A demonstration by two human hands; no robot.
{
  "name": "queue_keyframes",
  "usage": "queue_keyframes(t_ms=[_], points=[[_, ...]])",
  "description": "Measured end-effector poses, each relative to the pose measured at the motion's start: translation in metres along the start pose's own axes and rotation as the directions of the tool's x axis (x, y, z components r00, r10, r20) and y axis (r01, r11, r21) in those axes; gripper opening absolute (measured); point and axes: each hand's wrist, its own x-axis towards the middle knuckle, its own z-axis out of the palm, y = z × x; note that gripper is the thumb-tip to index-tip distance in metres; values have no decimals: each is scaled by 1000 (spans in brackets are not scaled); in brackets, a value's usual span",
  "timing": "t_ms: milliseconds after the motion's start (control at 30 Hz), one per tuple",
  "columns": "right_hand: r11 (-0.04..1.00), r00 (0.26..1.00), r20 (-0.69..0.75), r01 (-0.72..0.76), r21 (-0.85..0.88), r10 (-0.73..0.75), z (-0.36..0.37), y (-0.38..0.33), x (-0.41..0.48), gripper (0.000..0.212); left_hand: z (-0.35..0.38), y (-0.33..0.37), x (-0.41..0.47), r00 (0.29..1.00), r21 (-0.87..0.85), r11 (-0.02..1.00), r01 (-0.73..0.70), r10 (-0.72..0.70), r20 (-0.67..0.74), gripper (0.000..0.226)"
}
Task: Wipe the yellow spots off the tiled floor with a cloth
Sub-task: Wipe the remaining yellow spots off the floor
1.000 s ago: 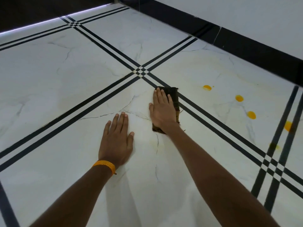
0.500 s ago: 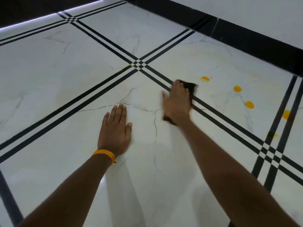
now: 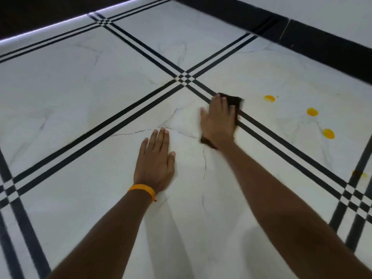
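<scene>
My right hand (image 3: 219,121) presses flat on a dark brown cloth (image 3: 234,100) that lies across the black double stripe of the white marble floor (image 3: 100,87). The cloth shows past my fingertips and at my wrist. To its right lie three bright yellow spots (image 3: 269,98), (image 3: 312,112), (image 3: 328,133), apart from the cloth. A fainter yellow smear (image 3: 360,174) sits on a stripe at the far right. My left hand (image 3: 156,160), with an orange wristband (image 3: 143,189), rests flat and spread on the tile, holding nothing.
A black skirting band (image 3: 302,39) under a white wall runs along the back right. A dark strip with a lit edge (image 3: 40,30) borders the floor at the back left. Black stripe crossings (image 3: 186,78) divide the tiles.
My right hand has slid the cloth to the right, onto the black stripes and nearer the yellow spots. My left hand stays planted on the tile.
</scene>
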Motion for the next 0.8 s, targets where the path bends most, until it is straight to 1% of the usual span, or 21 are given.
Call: queue_keyframes(t_ms=[67, 133, 167, 200, 233, 267, 300, 333, 367, 433, 467, 500, 533, 600, 633, 667, 700, 767, 800], points=[[977, 977, 23, 212, -8, -212, 8, -29, -30, 71, 1, 0, 0, 1000, 8, 1000, -13, 13, -7, 67], [896, 893, 77, 445, 9, -444, 9, -30, -81, 68, 2, -2, 1, 1000, 26, 1000, -12, 13, -14, 67], [856, 852, 85, 515, 42, -517, 9, -17, -101, 66, 2, -2, 1, 1000, 34, 999, -10, 11, -14, 68], [837, 833, 87, 543, 66, -546, 8, 3, -113, 65, 2, 0, 1, 1000, 30, 1000, -10, 10, -8, 68], [846, 843, 77, 528, 70, -533, 5, 25, -114, 67, 2, 1, 1, 1000, 18, 1000, -10, 10, -7, 69], [877, 876, 40, 479, 49, -481, 3, 47, -106, 70, 2, 3, 0, 1000, 5, 1000, -6, 6, -4, 69], [919, 919, 7, 394, 34, -394, 3, 63, -90, 74, 1, 2, -1, 1000, -1, 1000, -1, 1, -5, 69], [960, 961, -8, 278, 31, -278, 1, 74, -71, 74, 1, 3, 0, 1000, -7, 1000, -1, 1, -6, 69], [986, 987, 0, 163, 38, -163, 0, 77, -48, 73, 1, 2, 0, 1000, -10, 1000, -3, 3, -9, 69], [999, 999, 18, 31, 36, -32, -1, 62, -19, 73, 1, -1, 0, 1000, -8, 1000, -1, 1, -8, 70], [999, 1000, 11, 18, 31, -18, -3, 50, -16, 75, 1, -2, 0, 1000, -7, 1000, -3, 3, -4, 70], [998, 998, 12, 60, 30, -60, -1, 36, -21, 78, 1, -3, 0, 1000, -7, 1000, -4, 4, -1, 70], [987, 987, 38, 156, 34, -157, -2, 27, -34, 78, 1, -1, 0, 1000, -14, 1000, -8, 8, -1, 71], [928, 923, 100, 368, 58, -372, 4, 24, -80, 73, 0, -2, -1, 1000, -18, 1000, -12, 12, -5, 72], [907, 902, 103, 416, 57, -420, 4, 35, -103, 71, 0, 0, 0, 1000, -20, 1000, -10, 9, -10, 72], [910, 907, 73, 412, 51, -415, 1, 53, -121, 67, 0, -2, 0, 1000, -20, 1000, -10, 10, -15, 72], [935, 934, 28, 355, 27, -355, 1, 79, -130, 64, 1, -1, 0, 1000, -29, 999, -14, 13, -21, 71], [991, 989, -78, 126, -36, -129, -4, 134, -127, 63, 1, -3, 2, 999, -29, 999, -18, 17, -34, 70], [998, 996, -92, 7, -57, -12, -9, 159, -121, 66, 2, -3, 2, 999, -19, 1000, -23, 22, -40, 70]])
